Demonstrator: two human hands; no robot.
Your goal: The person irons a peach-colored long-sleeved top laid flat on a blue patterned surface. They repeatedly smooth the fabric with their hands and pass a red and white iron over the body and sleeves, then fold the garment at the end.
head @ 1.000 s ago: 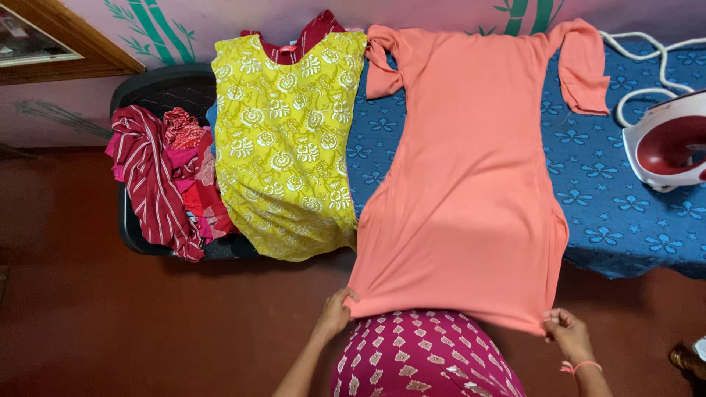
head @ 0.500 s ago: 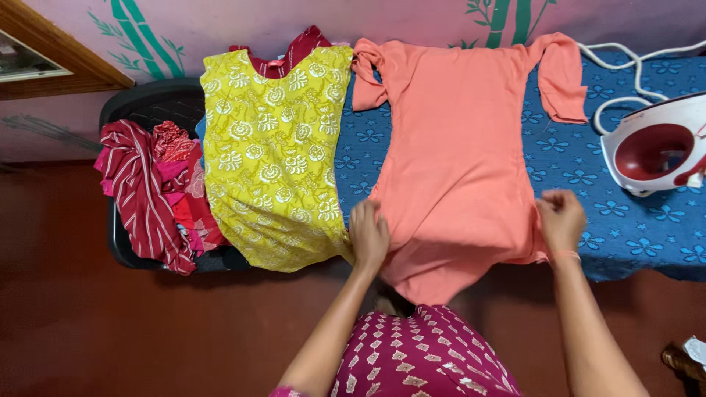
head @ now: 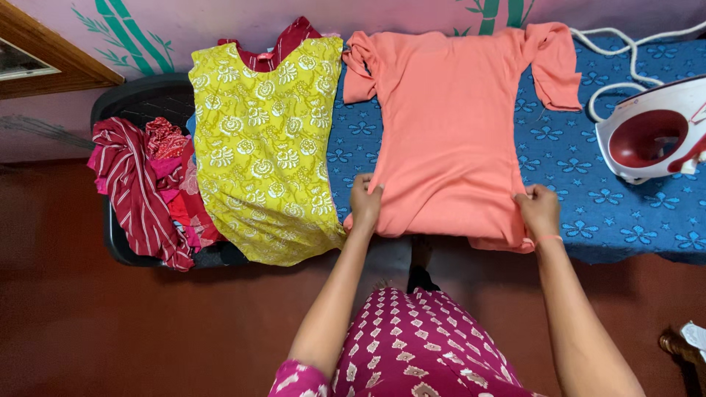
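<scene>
While both hands (head: 365, 204) (head: 537, 209) pinch coral dress (head: 448, 125): blue floral cloth (head: 588, 191), pink wall (head: 220, 18), red floor (head: 110, 331).

No packages, labels, signs or screens show anywhere around the fingers; only cloth, a bench cover and an iron lie in view, none bearing a readable tag.

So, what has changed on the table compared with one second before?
Both hands, left hand and right hand, carried the hem of the peach dress up onto the blue cloth, folding it shorter. The yellow garment and iron stayed put.
</scene>
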